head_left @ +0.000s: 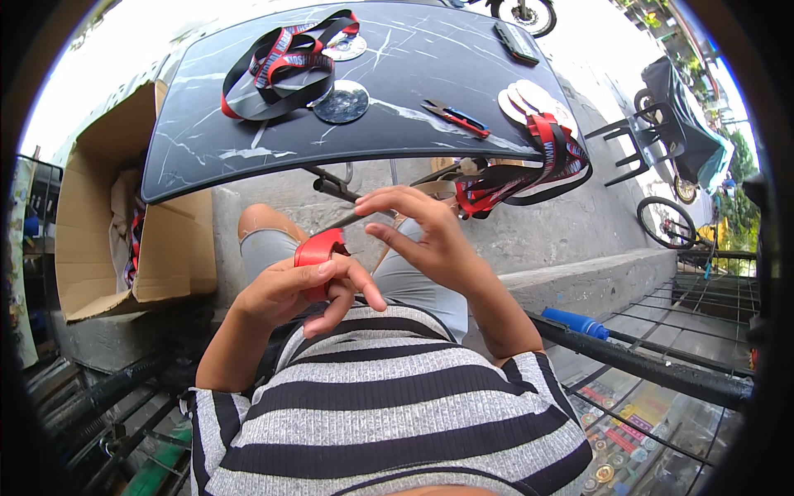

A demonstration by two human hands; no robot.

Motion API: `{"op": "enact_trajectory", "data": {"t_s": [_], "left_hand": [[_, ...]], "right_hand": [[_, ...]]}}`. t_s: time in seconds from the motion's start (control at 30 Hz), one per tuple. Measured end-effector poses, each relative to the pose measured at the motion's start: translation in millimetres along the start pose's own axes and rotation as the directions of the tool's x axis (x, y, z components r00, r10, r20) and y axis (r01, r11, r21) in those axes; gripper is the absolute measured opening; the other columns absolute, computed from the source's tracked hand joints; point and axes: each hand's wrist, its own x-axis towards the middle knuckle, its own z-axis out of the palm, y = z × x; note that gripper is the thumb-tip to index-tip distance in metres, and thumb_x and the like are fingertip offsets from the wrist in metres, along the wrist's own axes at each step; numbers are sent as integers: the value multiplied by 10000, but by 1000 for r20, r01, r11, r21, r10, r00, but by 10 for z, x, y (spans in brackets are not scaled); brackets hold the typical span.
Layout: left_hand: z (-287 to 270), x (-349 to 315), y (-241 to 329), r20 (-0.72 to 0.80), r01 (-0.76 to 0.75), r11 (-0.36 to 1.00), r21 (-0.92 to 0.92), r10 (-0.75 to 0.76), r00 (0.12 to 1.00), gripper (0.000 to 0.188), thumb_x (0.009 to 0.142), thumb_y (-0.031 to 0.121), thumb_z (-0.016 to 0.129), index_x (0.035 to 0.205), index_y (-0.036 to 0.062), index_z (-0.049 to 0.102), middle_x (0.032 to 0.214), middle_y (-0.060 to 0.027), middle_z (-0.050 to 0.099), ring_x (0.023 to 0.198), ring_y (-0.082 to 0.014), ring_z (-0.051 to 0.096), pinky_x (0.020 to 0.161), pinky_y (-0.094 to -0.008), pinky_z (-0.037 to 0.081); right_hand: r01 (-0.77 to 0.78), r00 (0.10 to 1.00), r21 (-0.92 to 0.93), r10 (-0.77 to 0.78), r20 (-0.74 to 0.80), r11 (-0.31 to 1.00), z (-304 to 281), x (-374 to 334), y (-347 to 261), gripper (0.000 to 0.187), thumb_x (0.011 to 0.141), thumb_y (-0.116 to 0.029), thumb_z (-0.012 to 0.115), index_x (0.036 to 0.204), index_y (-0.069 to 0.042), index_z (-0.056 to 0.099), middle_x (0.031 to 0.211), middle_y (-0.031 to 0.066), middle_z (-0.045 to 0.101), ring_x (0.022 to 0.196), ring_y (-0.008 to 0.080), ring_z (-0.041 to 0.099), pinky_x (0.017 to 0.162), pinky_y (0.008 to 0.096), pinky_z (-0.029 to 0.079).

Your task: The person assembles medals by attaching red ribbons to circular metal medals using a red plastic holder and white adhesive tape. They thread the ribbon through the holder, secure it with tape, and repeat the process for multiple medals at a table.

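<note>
My left hand (285, 289) pinches a short curled piece of red ribbon (311, 253), its thumb laid on the band and the other fingers behind and below it. The ribbon's upper end looks jagged. Just to the right hovers my right hand (434, 244), thumb and fingers apart, with nothing visible in it. Ahead of both hands, a pair of red-and-black thread snips (456, 118) lies on the black marbled table (413, 74). Medals with red-and-black printed lanyards (281, 62) are at the table's left; more lanyards (554, 157) hang over its near right edge beside pale round medals (529, 99).
A dark silver disc (341, 102) lies near the left lanyards, and a black-and-green case (516, 43) at the far right. An open cardboard box (178, 256) holding ribbons stands left. A metal rail (653, 360) with a blue roll (575, 322) runs at right.
</note>
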Motion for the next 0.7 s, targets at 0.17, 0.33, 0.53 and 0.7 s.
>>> {"op": "enact_trajectory", "data": {"t_s": [0.17, 0.33, 0.53, 0.7], "left_hand": [[-14, 71, -93, 26, -90, 996, -11, 90, 996, 618, 1009, 445, 401, 1131, -136, 572, 511, 53, 428, 396, -7, 355, 427, -165, 251], [71, 69, -155, 126, -17, 999, 48, 11, 992, 542, 940, 359, 574, 1195, -119, 543, 647, 0, 553, 547, -21, 477, 500, -165, 318], [138, 86, -175, 123, -128, 992, 3, 127, 984, 495, 905, 285, 639, 1178, -120, 555, 642, 2, 527, 568, -49, 526, 521, -184, 380], [113, 123, -236, 207, 53, 999, 3, -53, 977, 527, 962, 327, 542, 1195, -145, 545, 658, -71, 619, 515, -67, 538, 468, -186, 404]], "right_hand": [[-232, 900, -628, -80, -428, 743, -1646, 310, 564, 288, 937, -279, 606, 1042, -25, 694, 1038, 159, 686, 1044, 294, 607, 938, 378, 441], [-661, 610, -719, 713, -345, 217, -2614, 538, 1499, 960, 589, -841, 661, 1081, -19, 618, 1100, 168, 658, 1155, 317, 576, 1081, 695, 145], [-457, 837, -350, 262, -480, 818, -2617, 479, 1270, 427, 694, -288, 866, 942, -5, 663, 809, 59, 676, 789, 126, 645, 695, 244, 510], [-348, 912, -199, 282, -297, 916, -2201, 363, 46, 288, 855, -92, 723, 1116, 8, 654, 834, 49, 684, 682, 60, 621, 592, 184, 512]]}}
